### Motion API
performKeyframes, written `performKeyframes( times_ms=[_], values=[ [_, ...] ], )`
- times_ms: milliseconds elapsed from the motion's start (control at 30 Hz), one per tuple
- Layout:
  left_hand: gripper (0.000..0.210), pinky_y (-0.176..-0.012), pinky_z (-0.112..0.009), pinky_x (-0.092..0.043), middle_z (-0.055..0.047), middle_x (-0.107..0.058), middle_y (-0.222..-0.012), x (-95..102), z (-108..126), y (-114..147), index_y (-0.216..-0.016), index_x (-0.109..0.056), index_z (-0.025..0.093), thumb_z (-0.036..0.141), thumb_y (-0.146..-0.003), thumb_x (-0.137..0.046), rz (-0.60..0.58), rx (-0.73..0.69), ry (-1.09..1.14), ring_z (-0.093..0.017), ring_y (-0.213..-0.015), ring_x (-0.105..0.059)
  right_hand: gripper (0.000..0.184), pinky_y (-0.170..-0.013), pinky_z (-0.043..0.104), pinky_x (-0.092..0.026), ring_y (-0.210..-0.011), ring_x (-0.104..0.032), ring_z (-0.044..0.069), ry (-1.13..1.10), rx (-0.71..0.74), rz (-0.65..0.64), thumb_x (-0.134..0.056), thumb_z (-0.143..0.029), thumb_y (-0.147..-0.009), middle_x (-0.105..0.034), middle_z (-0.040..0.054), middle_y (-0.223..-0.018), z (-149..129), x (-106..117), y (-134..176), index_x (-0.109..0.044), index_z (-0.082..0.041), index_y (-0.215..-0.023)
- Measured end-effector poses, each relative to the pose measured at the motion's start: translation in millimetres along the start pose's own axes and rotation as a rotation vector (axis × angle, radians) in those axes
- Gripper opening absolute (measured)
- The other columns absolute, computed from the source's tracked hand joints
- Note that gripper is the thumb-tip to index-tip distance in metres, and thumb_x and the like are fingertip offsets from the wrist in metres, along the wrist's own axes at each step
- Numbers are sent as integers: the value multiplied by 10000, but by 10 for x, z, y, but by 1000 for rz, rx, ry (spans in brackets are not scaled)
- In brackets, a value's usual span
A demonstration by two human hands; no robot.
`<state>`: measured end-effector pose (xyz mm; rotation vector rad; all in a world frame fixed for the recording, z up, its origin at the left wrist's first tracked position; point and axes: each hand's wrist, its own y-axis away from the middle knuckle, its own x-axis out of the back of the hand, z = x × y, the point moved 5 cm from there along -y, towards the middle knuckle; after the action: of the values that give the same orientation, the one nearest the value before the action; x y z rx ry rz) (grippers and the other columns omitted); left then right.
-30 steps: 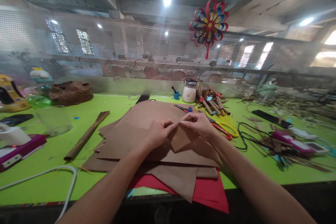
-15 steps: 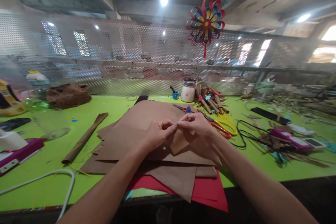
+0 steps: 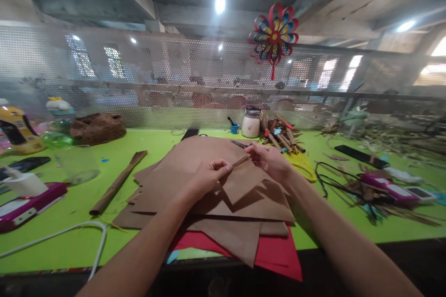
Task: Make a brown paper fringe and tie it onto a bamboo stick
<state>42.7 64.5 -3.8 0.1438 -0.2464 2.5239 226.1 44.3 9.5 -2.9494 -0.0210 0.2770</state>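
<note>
My left hand (image 3: pixel 212 176) pinches the folded top edge of a small brown paper piece (image 3: pixel 240 183), with thumb and forefinger pressed together. The piece hangs over a stack of larger brown paper sheets (image 3: pixel 174 185). At the far side of the stack lies a pair of scissors (image 3: pixel 239 144) with dark pointed blades and a bit of orange by my fingers. Curled fingers of my right hand (image 3: pixel 266 160) close on its handle end, which they largely hide. Red paper (image 3: pixel 278 250) shows under the front of the stack.
Left of the stack lies a tied brown paper roll (image 3: pixel 118 183). A lidded jar (image 3: pixel 251 123), a blue pot (image 3: pixel 234 128) and several small rolls (image 3: pixel 282 137) stand or lie behind. Black cable (image 3: pixel 325 178), a phone (image 3: pixel 360 156) and paper scraps are on the right.
My right hand has let go of the folded paper edge and moved slightly right and back to the scissors. My left hand keeps its pinch. The view has shifted slightly.
</note>
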Motion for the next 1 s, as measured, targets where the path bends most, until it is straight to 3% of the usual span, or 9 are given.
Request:
performKeyframes(
  times_ms=[133, 367, 533, 767, 867, 1000],
  values=[
    [329, -509, -197, -328, 35, -494, -559, -32, -10, 19, -698, -575, 130, 452, -716, -642, -67, 37, 30, -75, -508, -415, 366, -559, 256, -432, -594, -561, 130, 202, -56, -152, -709, -505, -660, -644, 23, -669, 108, -256, 95, -707, -156, -771],
    [332, -506, -208, -359, 2, -572, -622, -66, -58, -22, -740, -597, 141, 471, -715, -624, -34, -3, -58, -107, -554, -491, 313, -547, 263, -407, -563, -539, 133, 268, 10, -86, -785, -414, -543, -632, 24, -607, 150, -287, 98, -685, -136, -645],
    [321, -500, -216, -333, 18, -524, -576, -72, -78, -31, -669, -561, 144, 457, -724, -603, -84, -17, -87, -97, -525, -448, 295, -535, 259, -392, -536, -515, 118, 175, -41, -84, -777, -391, -568, -606, 16, -598, 172, -292, 121, -667, -134, -663],
    [332, -434, -196, -247, 69, -398, -486, -119, 0, 26, -628, -495, 154, 448, -724, -618, -133, 27, 9, -51, -432, -313, 295, -447, 226, -278, -448, -389, 69, 268, -3, -29, -770, -407, -568, -514, -30, -493, 77, -276, 133, -654, -138, -602],
    [317, -419, -189, -294, 59, -449, -469, -112, -48, 36, -667, -496, 163, 448, -737, -617, -169, 102, 20, -60, -402, -399, 308, -425, 222, -247, -420, -356, 61, 265, -11, -8, -773, -420, -554, -482, -42, -460, 64, -232, 126, -651, -139, -591],
    [308, -443, -206, -402, -1, -581, -558, -69, -142, 11, -728, -519, 155, 445, -738, -623, -189, 169, 28, -102, -449, -545, 336, -456, 236, -311, -443, -435, 88, 258, -24, -2, -770, -456, -543, -531, -27, -483, 68, -162, 103, -644, -147, -582]
  ],
)
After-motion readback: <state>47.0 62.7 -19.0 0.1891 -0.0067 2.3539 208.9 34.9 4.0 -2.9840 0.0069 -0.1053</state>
